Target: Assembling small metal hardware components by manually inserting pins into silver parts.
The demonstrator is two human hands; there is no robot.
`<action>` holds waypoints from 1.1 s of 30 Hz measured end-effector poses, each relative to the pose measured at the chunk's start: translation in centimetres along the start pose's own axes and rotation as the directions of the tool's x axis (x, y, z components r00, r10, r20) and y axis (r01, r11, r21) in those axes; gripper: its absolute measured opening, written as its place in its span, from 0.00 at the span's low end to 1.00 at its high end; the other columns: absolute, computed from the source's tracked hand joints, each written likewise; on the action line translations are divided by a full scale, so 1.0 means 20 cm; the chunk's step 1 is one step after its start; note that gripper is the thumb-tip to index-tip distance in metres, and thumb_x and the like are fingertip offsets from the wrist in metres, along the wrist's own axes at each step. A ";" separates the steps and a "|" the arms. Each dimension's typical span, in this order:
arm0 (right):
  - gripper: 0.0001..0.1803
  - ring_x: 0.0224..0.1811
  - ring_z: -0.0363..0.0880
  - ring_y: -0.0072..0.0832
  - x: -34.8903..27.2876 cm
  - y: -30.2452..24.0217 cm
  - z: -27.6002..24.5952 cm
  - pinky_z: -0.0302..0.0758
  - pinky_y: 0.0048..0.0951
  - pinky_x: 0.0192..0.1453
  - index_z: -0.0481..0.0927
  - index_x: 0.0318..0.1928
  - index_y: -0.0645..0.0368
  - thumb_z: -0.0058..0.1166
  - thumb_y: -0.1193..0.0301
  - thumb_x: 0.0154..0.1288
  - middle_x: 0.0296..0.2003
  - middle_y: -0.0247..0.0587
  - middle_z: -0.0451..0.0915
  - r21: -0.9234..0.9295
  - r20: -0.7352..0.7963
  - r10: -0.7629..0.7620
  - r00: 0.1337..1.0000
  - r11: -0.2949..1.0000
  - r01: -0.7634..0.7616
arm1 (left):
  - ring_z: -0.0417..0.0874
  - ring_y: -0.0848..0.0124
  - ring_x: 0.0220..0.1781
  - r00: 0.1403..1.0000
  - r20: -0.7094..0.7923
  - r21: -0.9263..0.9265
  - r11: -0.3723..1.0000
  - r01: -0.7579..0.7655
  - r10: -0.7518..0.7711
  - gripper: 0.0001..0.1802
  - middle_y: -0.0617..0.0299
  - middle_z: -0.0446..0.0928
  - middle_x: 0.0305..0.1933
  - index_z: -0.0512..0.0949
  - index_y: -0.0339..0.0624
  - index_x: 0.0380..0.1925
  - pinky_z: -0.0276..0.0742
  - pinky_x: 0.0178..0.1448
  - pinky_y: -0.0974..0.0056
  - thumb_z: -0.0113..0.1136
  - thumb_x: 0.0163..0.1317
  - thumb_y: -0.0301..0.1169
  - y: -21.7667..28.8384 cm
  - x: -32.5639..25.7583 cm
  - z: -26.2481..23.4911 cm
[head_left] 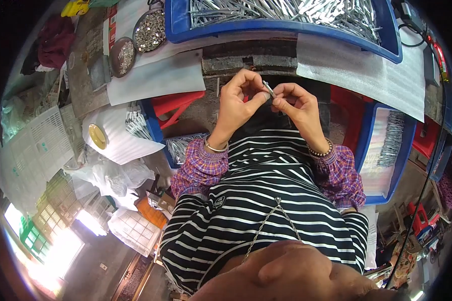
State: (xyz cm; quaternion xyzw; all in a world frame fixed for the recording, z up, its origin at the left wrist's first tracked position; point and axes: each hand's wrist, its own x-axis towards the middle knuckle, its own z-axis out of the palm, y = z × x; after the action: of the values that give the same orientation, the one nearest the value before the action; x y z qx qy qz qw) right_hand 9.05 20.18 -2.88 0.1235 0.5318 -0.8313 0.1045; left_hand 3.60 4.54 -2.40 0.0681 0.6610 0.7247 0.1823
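A small, slim silver metal piece (268, 89) is held up between my two hands, just in front of the table's near edge. Its upper end sits by the thumb and fingertips of my left hand (240, 103), which are pinched together. At its lower end, the thumb and forefinger of my right hand (300, 106) close on it, with the other fingers curled. The fingertips hide part of the piece, and its exact kind is too small to make out. Beyond my hands stands a blue tray (286, 26) heaped with long, thin silver metal strips.
Two round dishes of small metal parts, one larger (149, 31) and one smaller (121, 56), stand at the far left. A second blue tray (404, 150) with stacked strips is at my right. Another blue tray (175, 165) lies low at my left, near a red stool (178, 103).
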 end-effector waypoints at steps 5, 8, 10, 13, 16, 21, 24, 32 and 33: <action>0.10 0.32 0.75 0.17 0.00 0.01 0.00 0.74 0.18 0.39 0.75 0.41 0.67 0.56 0.80 0.58 0.31 0.34 0.77 -0.023 -0.009 -0.001 1.000 1.000 0.001 | 0.75 0.81 0.34 1.000 -0.002 -0.018 1.000 0.021 -0.021 0.10 0.67 0.73 0.30 0.71 0.37 0.31 0.71 0.39 0.75 0.59 0.48 0.16 0.00 -0.01 0.00; 0.10 0.32 0.75 0.16 0.00 0.03 0.00 0.73 0.17 0.39 0.76 0.41 0.67 0.56 0.80 0.58 0.31 0.33 0.77 -0.046 -0.028 -0.030 0.999 0.999 0.028 | 0.75 0.80 0.34 1.000 0.007 0.007 1.000 0.020 -0.020 0.11 0.66 0.73 0.30 0.71 0.37 0.31 0.71 0.40 0.75 0.59 0.48 0.16 -0.01 -0.01 0.01; 0.10 0.33 0.75 0.16 0.00 0.03 0.00 0.73 0.17 0.39 0.76 0.41 0.67 0.56 0.80 0.57 0.31 0.33 0.77 -0.071 -0.040 -0.058 0.998 0.996 0.055 | 0.76 0.80 0.34 1.000 0.004 -0.001 1.000 -0.005 0.005 0.11 0.66 0.73 0.30 0.71 0.37 0.31 0.72 0.40 0.75 0.59 0.48 0.16 -0.02 -0.02 0.02; 0.10 0.32 0.75 0.15 0.00 0.03 0.00 0.73 0.16 0.39 0.76 0.40 0.66 0.57 0.81 0.57 0.31 0.32 0.77 -0.079 -0.035 -0.056 0.998 0.995 0.053 | 0.76 0.80 0.34 1.000 -0.001 -0.027 1.000 0.013 -0.013 0.11 0.66 0.73 0.30 0.71 0.37 0.32 0.72 0.40 0.75 0.59 0.48 0.15 -0.02 -0.02 0.01; 0.10 0.32 0.74 0.15 0.00 0.04 0.00 0.73 0.16 0.39 0.76 0.40 0.66 0.57 0.80 0.56 0.31 0.32 0.77 -0.090 -0.036 -0.065 0.997 0.994 0.062 | 0.76 0.80 0.34 1.000 -0.007 -0.033 0.999 0.023 -0.023 0.11 0.66 0.73 0.30 0.71 0.37 0.32 0.72 0.40 0.75 0.59 0.48 0.15 -0.01 -0.02 0.00; 0.09 0.32 0.75 0.15 0.00 0.05 0.00 0.73 0.16 0.38 0.76 0.40 0.66 0.57 0.80 0.56 0.30 0.32 0.77 -0.092 -0.038 -0.067 0.997 0.994 0.063 | 0.76 0.80 0.34 1.000 -0.009 -0.028 0.999 0.023 -0.023 0.11 0.66 0.74 0.31 0.71 0.37 0.32 0.72 0.40 0.75 0.59 0.48 0.15 -0.02 -0.03 0.00; 0.09 0.31 0.75 0.15 0.00 0.04 0.00 0.73 0.16 0.38 0.76 0.40 0.67 0.57 0.81 0.57 0.30 0.33 0.77 -0.072 -0.034 -0.051 0.998 0.996 0.048 | 0.76 0.80 0.34 1.000 -0.015 -0.039 0.999 0.022 -0.023 0.11 0.66 0.74 0.31 0.71 0.37 0.32 0.72 0.40 0.75 0.59 0.48 0.15 -0.03 -0.03 0.01; 0.09 0.32 0.75 0.15 0.00 0.05 0.01 0.73 0.16 0.39 0.76 0.40 0.66 0.57 0.80 0.57 0.30 0.32 0.77 -0.067 -0.044 -0.053 0.998 0.996 0.050 | 0.76 0.81 0.34 1.000 -0.014 -0.061 0.998 0.018 -0.019 0.11 0.66 0.74 0.31 0.71 0.38 0.32 0.72 0.40 0.76 0.59 0.49 0.15 -0.02 -0.03 0.00; 0.09 0.32 0.75 0.15 0.00 0.05 0.01 0.73 0.16 0.39 0.76 0.40 0.66 0.57 0.80 0.56 0.31 0.32 0.77 -0.069 -0.050 -0.061 0.997 0.996 0.057 | 0.76 0.80 0.34 1.000 -0.012 -0.041 0.999 0.009 -0.009 0.11 0.66 0.74 0.31 0.71 0.38 0.32 0.72 0.39 0.75 0.60 0.49 0.15 -0.02 -0.03 0.01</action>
State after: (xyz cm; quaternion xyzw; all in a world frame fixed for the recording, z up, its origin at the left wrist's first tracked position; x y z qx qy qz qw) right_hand 9.37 19.68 -3.62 0.1257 0.5655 -0.8121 0.0702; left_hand 4.31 4.44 -2.68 0.0572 0.6475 0.7376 0.1830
